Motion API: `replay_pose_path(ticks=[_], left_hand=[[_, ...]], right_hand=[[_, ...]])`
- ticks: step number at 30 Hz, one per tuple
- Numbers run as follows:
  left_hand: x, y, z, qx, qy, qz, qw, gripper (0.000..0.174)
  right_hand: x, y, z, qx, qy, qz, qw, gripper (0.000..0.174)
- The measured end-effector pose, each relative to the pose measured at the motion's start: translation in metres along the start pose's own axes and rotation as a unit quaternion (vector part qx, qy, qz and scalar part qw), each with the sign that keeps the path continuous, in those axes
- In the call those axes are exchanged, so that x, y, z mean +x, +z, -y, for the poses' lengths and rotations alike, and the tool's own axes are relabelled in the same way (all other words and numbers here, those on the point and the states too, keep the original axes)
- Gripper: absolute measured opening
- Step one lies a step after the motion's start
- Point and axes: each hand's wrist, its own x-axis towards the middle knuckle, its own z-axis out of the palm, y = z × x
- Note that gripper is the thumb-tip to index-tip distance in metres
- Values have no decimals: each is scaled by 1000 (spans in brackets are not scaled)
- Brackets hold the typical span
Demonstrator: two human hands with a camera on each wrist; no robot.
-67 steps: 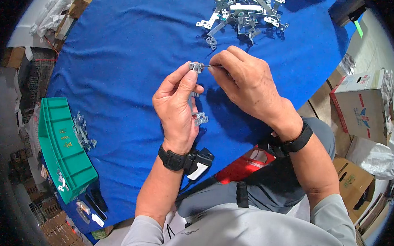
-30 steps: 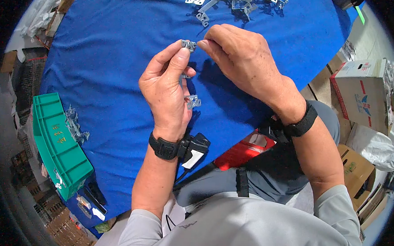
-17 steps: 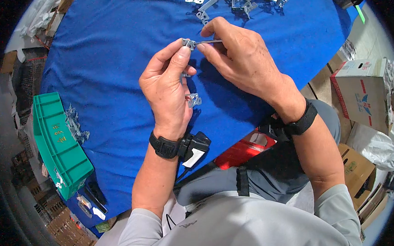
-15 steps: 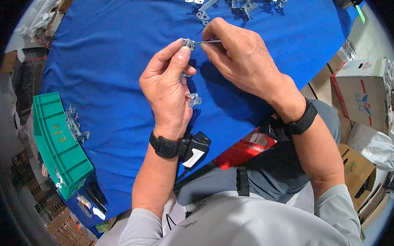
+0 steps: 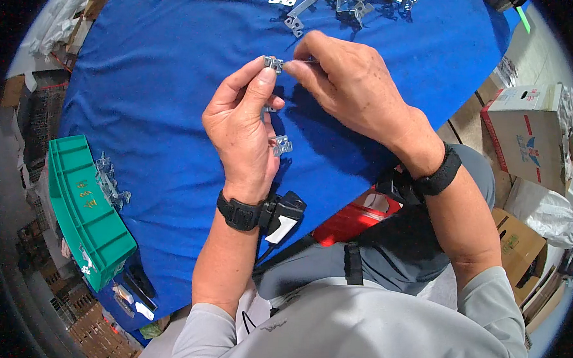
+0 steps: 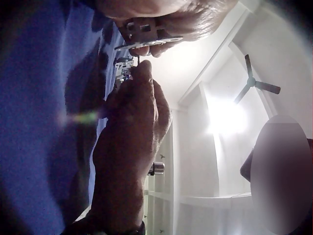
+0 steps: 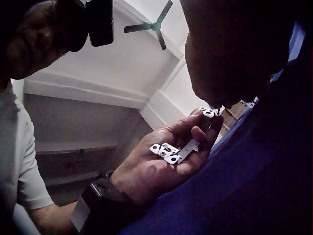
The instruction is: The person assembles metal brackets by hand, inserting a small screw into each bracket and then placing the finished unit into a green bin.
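The left hand (image 5: 244, 125) grips a long metal bracket (image 5: 280, 145), its upper end pinched between thumb and forefinger and its lower end sticking out beside the palm. In the right wrist view the bracket (image 7: 166, 152) lies across the left palm (image 7: 146, 171), fingers curled round it. Close to the bracket's upper end, the right hand (image 5: 356, 85) pinches a thin metal tool (image 5: 312, 62), mostly hidden by the fingers. Seen from the left wrist, the right hand (image 6: 132, 127) comes up to the bracket (image 6: 146, 36) with fingertips bunched.
A pile of metal brackets (image 5: 354, 4) lies at the far side of the blue cloth (image 5: 169, 62). On the left stands a green tray (image 5: 97, 214), with more brackets (image 5: 110, 179) beside it. Cardboard boxes (image 5: 522, 136) stand on the floor at right.
Compared with the oldest frame, both hands and the pile appear higher and slightly left in the head view. The right fingers have shifted round the tool, which shows less than half a second ago.
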Motion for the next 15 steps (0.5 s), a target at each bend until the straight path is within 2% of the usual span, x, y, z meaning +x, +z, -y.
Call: replay_pose_path(ticks=[2, 5, 7, 15], left_hand=[[0, 0, 0, 2, -2, 2, 1000, 17], [-1, -1, -1, 13, -3, 5, 1000, 17], [0, 0, 0, 10, 2, 5, 1000, 17], [0, 0, 1, 6, 4, 8, 1000, 18]], right_hand=[[0, 1, 0, 43, 1, -22, 999, 21], [0, 1, -2, 18, -6, -20, 1000, 22], [0, -1, -1, -52, 0, 23, 998, 23], [0, 1, -1, -10, -6, -9, 1000, 26]])
